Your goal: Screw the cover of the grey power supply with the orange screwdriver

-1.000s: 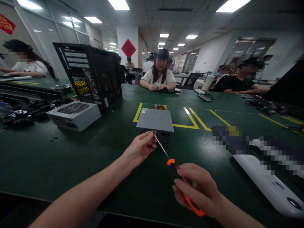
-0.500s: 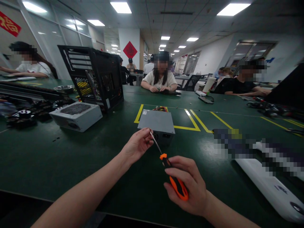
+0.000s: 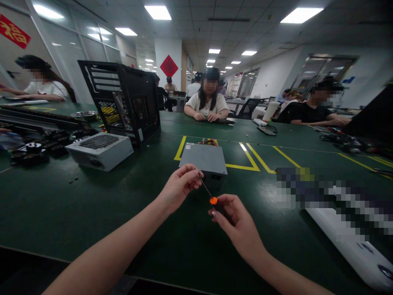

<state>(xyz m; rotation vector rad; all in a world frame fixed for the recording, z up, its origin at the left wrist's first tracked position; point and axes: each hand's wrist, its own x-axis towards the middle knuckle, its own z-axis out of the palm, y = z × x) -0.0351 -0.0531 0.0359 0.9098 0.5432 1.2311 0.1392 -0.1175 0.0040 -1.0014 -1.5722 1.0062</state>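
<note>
A screwdriver (image 3: 211, 196) is gripped by the right hand (image 3: 233, 221), fingers closed around its handle. Its tip is pinched between the left hand (image 3: 179, 186) fingers. It is held above the green worktop (image 3: 61, 196), just near of a grey power supply (image 3: 204, 157).

screwdriver (image 3: 210, 196) handle hidden in right hand (image 3: 235, 223), tip pinched from sight
</note>
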